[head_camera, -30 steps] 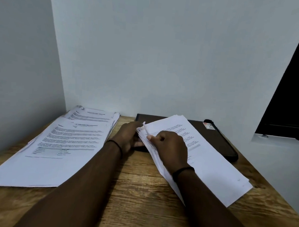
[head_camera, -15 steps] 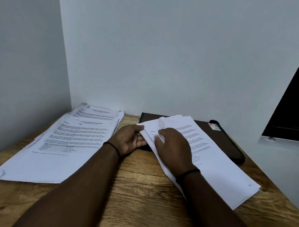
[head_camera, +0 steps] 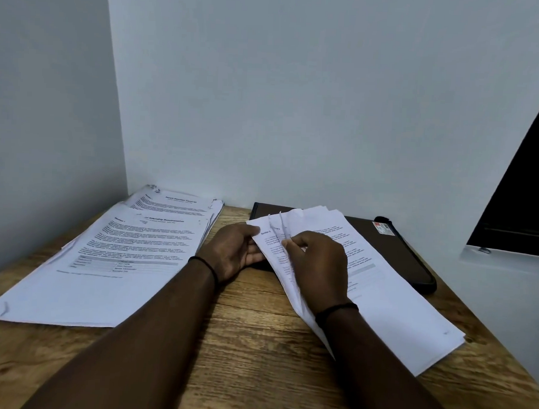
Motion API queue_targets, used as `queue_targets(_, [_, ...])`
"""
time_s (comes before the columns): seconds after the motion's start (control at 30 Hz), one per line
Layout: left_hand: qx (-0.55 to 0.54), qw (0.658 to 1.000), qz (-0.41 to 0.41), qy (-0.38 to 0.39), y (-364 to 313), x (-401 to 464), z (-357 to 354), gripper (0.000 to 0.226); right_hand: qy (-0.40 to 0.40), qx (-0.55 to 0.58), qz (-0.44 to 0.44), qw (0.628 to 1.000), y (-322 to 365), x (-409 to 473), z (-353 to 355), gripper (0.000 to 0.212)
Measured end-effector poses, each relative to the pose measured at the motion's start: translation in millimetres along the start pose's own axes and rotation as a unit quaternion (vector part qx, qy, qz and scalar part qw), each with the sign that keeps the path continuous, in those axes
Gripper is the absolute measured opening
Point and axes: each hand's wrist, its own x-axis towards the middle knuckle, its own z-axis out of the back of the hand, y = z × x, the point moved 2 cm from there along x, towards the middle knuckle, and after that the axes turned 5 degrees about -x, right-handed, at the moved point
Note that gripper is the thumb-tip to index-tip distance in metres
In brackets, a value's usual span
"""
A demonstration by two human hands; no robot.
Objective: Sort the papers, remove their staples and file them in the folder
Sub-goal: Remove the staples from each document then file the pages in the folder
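Note:
A stack of white printed papers [head_camera: 390, 302] lies at an angle on the right of the wooden table, partly over a dark brown folder [head_camera: 414, 260]. My left hand [head_camera: 232, 252] holds the stack's near top corner, thumb on top and fingers under the edge. My right hand [head_camera: 318, 268] rests on the stack and pinches the lifted corners of its top sheets, which stand fanned up. On the left lie two more piles of printed papers [head_camera: 111, 259], the far one [head_camera: 175, 205] tucked against the wall.
The wooden table [head_camera: 256, 343] sits in a corner between a left wall and a back wall. A dark opening [head_camera: 521, 196] lies beyond a white ledge at the right. The folder carries a small red and white label [head_camera: 382, 228].
My right hand has shifted from pressing the sheets to pinching their top corners, which now fan upward. The view has drifted left and slightly down.

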Motion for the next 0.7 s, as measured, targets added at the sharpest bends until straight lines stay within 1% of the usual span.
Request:
queue_targets(0.1, [0.002, 1.0, 0.0, -0.001, -0.5, -0.5, 0.6, 0.026, -0.004, 0.039, -0.019, 0.999, -4.6, 1.2, -2.5, 0.027])
queue_targets(0.2, [0.002, 1.0, -0.014, -0.003, -1.7, -2.1, 0.9, 0.023, -0.019, 0.029, 0.0, 0.999, -4.4, 0.5, -4.4, 0.046])
queue_targets(0.23, [0.007, 1.0, -0.024, -0.011, -0.6, -0.5, -0.2, 0.025, -0.021, 0.023, 0.005, 1.0, -4.9, -0.5, -3.3, 0.047])
queue_targets(0.27, [0.023, 0.998, -0.047, -0.022, -0.3, 0.7, -0.3, 0.028, -0.023, 0.027, 0.013, 0.999, -4.4, -0.2, -3.6, 0.039])
queue_targets(0.3, [0.066, 0.993, -0.089, -0.051, -0.5, 4.5, 1.4, 0.032, -0.027, 0.033, 0.016, 0.999, -3.8, -0.5, -2.1, 0.024])
queue_targets(0.33, [0.138, 0.976, -0.143, -0.094, -1.5, 6.3, 2.0, 0.035, -0.033, 0.042, 0.016, 0.998, -3.1, -0.5, -0.3, 0.013])
queue_targets(0.37, [0.235, 0.937, -0.21, -0.148, -4.0, 7.2, 2.4, 0.036, -0.042, 0.049, 0.014, 0.998, -1.8, -0.6, 1.6, 0.022])
queue_targets(0.4, [0.329, 0.879, -0.283, -0.197, -7.2, 5.1, 0.7, 0.033, -0.048, 0.061, 0.014, 0.997, -0.9, -0.5, 3.5, 0.034])
queue_targets(0.43, [0.396, 0.814, -0.354, -0.235, -10.6, 0.1, -2.8, 0.027, -0.057, 0.066, 0.012, 0.996, -0.2, 0.0, 5.8, 0.042])
queue_targets(0.47, [0.419, 0.776, -0.406, -0.24, -12.8, -5.0, -8.1, 0.021, -0.068, 0.074, 0.011, 0.995, 2.0, 0.1, 8.2, 0.046])
queue_targets(0.5, [0.419, 0.768, -0.431, -0.219, -12.9, -9.0, -14.4, 0.028, -0.076, 0.087, 0.006, 0.993, 3.7, 0.1, 10.5, 0.047])
queue_targets(0.53, [0.402, 0.792, -0.423, -0.178, -10.9, -14.3, -22.2, 0.04, -0.086, 0.115, 0.002, 0.99, 6.0, -0.7, 12.6, 0.045])
queue_targets(0.57, [0.388, 0.826, -0.386, -0.134, -8.3, -19.3, -30.1, 0.046, -0.093, 0.154, -0.001, 0.984, 7.7, -1.8, 13.4, 0.043])
queue_targets(0.63, [0.349, 0.89, -0.292, -0.037, -3.0, -30.1, -48.1, 0.045, -0.09, 0.238, -0.011, 0.967, 10.4, -2.6, 14.9, 0.038])
queue_targets(0.67, [0.326, 0.907, -0.265, 0.0, -0.8, -33.2, -53.2, 0.041, -0.066, 0.275, -0.016, 0.959, 12.6, -2.4, 14.3, 0.038])
queue_targets(0.7, [0.315, 0.914, -0.256, 0.014, -1.7, -36.2, -55.5, 0.036, -0.037, 0.298, -0.016, 0.954, 16.5, -2.6, 15.1, 0.038])
